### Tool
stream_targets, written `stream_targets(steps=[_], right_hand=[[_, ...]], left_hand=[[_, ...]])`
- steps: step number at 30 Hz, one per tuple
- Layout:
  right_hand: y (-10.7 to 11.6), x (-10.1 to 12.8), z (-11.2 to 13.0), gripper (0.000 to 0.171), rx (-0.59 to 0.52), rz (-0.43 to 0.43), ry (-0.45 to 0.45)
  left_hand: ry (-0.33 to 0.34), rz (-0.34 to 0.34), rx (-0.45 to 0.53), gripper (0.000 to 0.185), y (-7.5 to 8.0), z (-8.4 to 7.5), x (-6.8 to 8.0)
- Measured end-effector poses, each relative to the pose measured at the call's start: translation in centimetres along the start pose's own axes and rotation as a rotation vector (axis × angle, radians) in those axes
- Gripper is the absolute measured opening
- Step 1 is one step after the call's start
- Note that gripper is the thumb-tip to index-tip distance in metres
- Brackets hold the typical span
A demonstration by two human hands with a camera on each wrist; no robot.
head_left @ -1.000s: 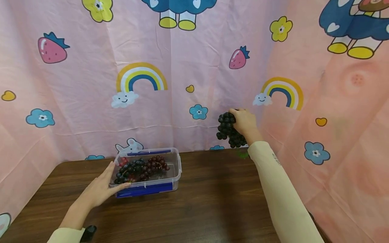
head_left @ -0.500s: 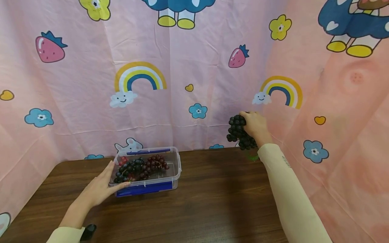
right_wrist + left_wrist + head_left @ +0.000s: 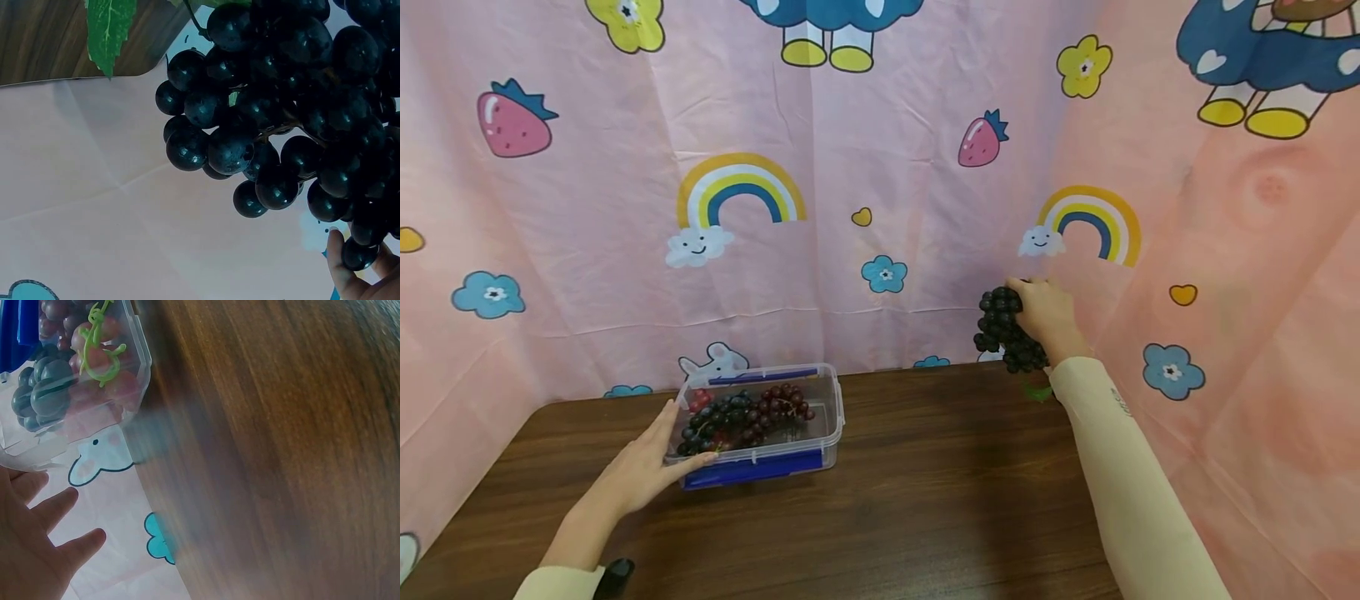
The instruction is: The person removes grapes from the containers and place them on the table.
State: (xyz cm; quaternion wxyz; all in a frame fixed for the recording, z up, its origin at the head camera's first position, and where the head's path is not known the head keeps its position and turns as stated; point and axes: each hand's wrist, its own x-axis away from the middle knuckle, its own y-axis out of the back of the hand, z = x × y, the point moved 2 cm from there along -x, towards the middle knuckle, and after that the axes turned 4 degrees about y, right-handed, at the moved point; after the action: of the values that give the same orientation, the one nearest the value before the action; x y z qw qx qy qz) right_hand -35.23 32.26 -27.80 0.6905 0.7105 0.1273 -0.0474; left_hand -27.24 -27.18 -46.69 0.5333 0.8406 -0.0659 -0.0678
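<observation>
in r-wrist view, dk grapes cut off top/rt.

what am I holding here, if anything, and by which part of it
Your right hand holds a bunch of dark grapes by its upper end. Your left hand is spread at the plastic box, not gripping it.

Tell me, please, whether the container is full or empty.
Partly full: the container holds grape bunches, but bare bottom shows toward its right end.

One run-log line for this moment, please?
left hand: spread at clear container | right hand: holding black grape bunch | in container: red, dark grapes
</observation>
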Motion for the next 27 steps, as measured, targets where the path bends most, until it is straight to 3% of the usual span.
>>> stream_targets(steps=[13,27], right_hand=[[-1.9,-0.2,0.2,0.059,0.014,0.045,-0.005],[-4.4,0.2,-0.6,0.058,0.012,0.079,0.000]], left_hand=[[0.001,0.004,-0.003,0.118,-0.3,0.6,0.2],[-0.010,0.005,0.012,0.118,-0.2,0.1,-0.2]])
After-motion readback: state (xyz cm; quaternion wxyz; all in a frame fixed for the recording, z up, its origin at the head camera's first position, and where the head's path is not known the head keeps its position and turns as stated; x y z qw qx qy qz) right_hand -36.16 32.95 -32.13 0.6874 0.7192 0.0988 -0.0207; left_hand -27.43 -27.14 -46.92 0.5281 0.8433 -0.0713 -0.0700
